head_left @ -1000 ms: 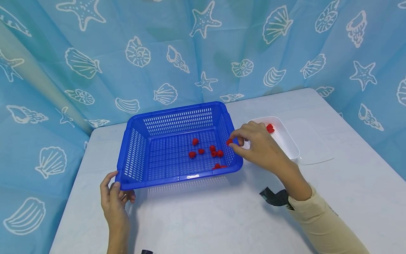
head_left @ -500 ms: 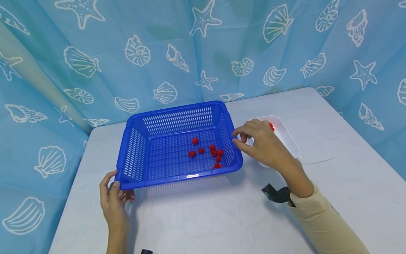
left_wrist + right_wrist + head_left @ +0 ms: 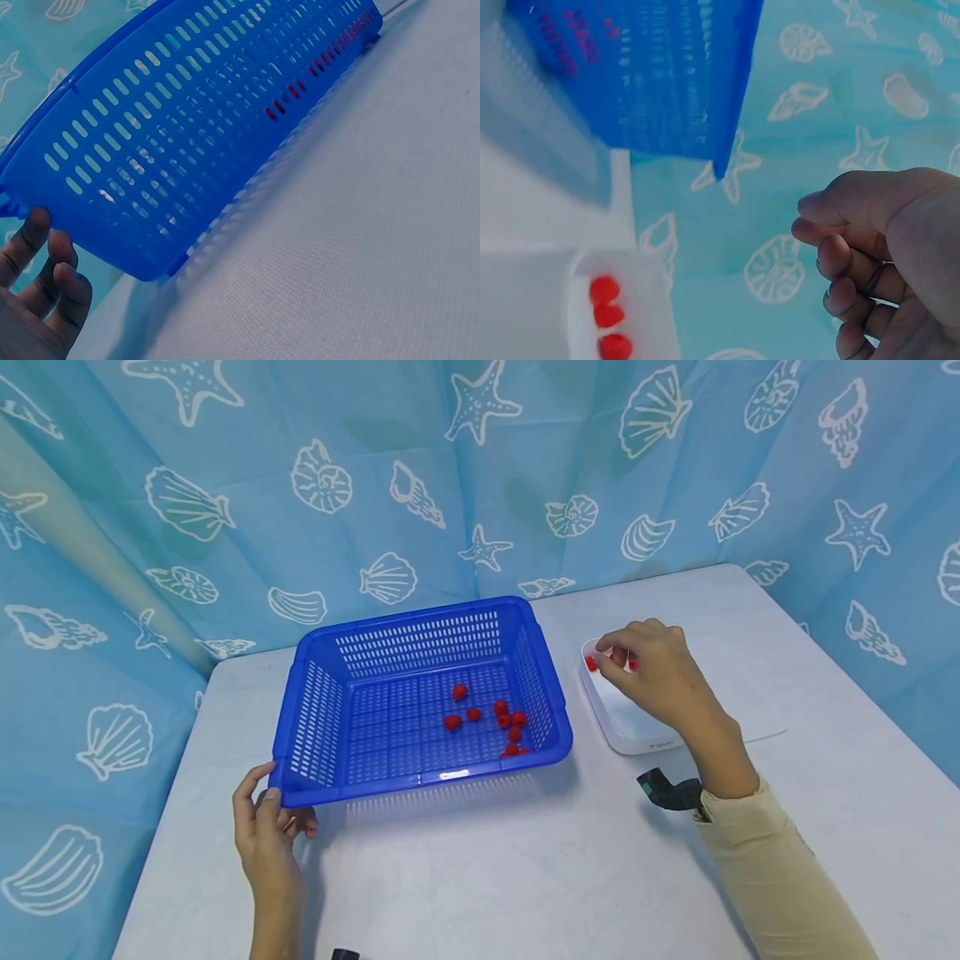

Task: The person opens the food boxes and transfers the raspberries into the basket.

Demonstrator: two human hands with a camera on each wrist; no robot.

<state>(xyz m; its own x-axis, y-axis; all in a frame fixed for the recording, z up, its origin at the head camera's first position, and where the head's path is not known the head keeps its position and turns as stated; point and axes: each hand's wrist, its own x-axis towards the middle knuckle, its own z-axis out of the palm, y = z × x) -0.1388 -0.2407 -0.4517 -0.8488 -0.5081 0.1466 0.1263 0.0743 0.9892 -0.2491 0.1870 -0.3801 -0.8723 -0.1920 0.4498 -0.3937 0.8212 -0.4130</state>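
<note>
Head view: right hand (image 3: 652, 672) has swung from blue basket (image 3: 390, 786) back over white box (image 3: 633, 745), thumb and forefinger parted, nothing seen held. Dropped berry (image 3: 514, 734) now lies with red berries (image 3: 518, 719) on basket floor; one more seems transferred. Left hand (image 3: 268, 839) grips basket's near left corner.

Left wrist: fingertips (image 3: 36, 222) at rim; red shows through slots.

Right wrist: fingers loosely curled; three berries (image 3: 616, 347) visible in box.

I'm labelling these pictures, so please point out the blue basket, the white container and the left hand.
Blue basket (image 3: 397, 714), head view: bare slotted floor.
White container (image 3: 628, 712), head view: bare inside floor.
Left hand (image 3: 268, 842), head view: middle of the hand.
</note>
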